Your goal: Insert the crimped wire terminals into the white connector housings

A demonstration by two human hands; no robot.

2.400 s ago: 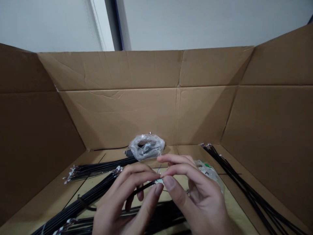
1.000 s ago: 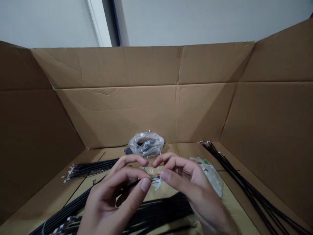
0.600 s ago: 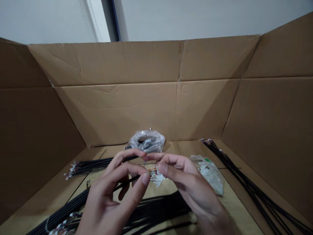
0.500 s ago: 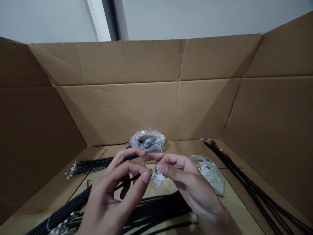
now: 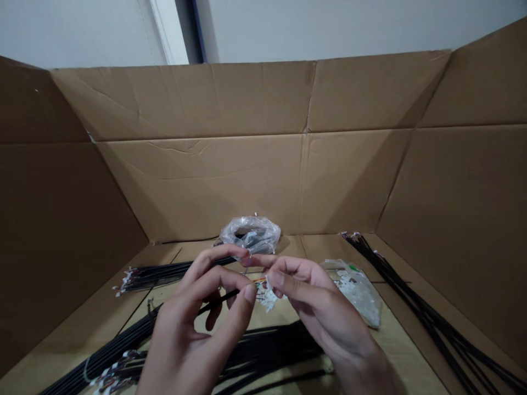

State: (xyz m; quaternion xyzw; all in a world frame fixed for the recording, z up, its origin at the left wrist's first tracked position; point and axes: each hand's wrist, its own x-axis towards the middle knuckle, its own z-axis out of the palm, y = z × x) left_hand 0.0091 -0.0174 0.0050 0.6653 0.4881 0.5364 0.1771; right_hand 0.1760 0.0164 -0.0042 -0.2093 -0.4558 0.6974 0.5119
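Note:
Between thumb and index finger, my left hand (image 5: 197, 318) pinches a black cable (image 5: 224, 298) near its end, where thin coloured wires (image 5: 259, 280) come out. My right hand (image 5: 325, 302) is closed on a small white connector (image 5: 269, 281) at the tips of those wires, partly hidden by the fingers. A separate thin bluish wire (image 5: 247, 264) stands up near the two index fingertips. Behind and below the fingers, a pile of small white connectors (image 5: 267, 299) lies on the board.
Cardboard walls (image 5: 206, 186) surround the work surface. A clear plastic bag (image 5: 251, 233) sits at the back, another bag (image 5: 362, 296) with white parts at right. Black cable bundles lie at left (image 5: 164, 271), front left (image 5: 111, 343), front middle (image 5: 272, 351) and right (image 5: 411, 302).
The white connector at my right fingertips shows more clearly, and the orange wires look straighter between my hands. The whole view has shifted slightly; both hands keep nearly the same pose.

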